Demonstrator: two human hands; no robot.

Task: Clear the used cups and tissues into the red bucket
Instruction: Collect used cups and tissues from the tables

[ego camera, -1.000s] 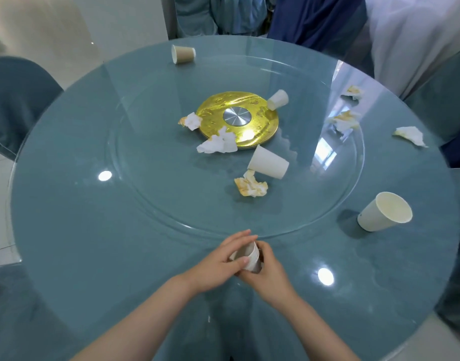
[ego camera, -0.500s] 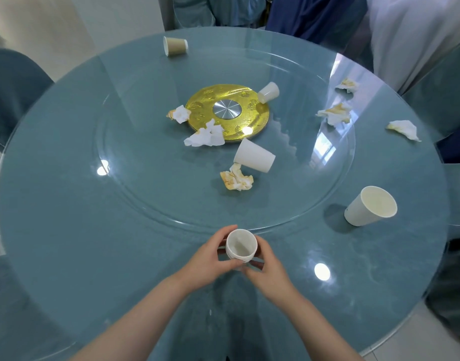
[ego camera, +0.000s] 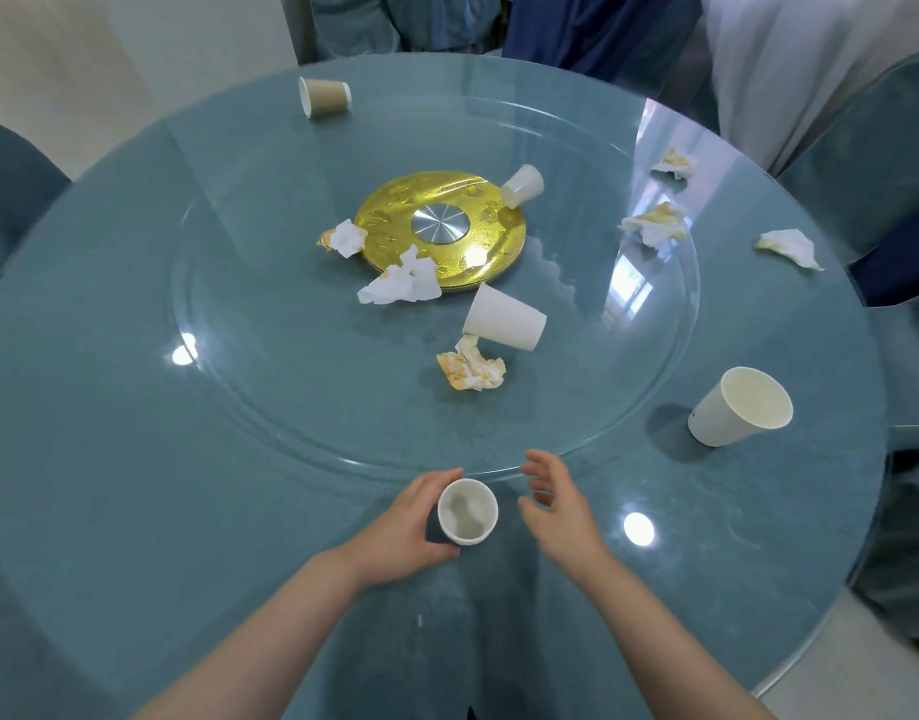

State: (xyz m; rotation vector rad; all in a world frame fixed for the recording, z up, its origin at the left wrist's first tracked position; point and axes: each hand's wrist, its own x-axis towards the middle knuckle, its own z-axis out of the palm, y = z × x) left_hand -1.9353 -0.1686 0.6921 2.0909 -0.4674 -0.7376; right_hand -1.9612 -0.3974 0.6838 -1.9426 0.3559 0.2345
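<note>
- Small white paper cup [ego camera: 467,511] gripped upright by left hand [ego camera: 400,532] at near edge of round glass-topped table [ego camera: 135,459].
- Right hand [ego camera: 556,506] beside it, fingers relaxed, nothing held.
- No legible writing on cup.

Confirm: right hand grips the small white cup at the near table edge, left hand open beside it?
Not quite: sides are swapped. The head view shows the left hand gripping the small white cup, with the right hand open beside it, apart from the cup.

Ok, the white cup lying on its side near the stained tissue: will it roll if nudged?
Probably. The tipped cup lies on its side on smooth glass, so it would likely roll in a curve. It looks like thin paper, probably light and crushable. The tissue at its mouth might check it.
</note>
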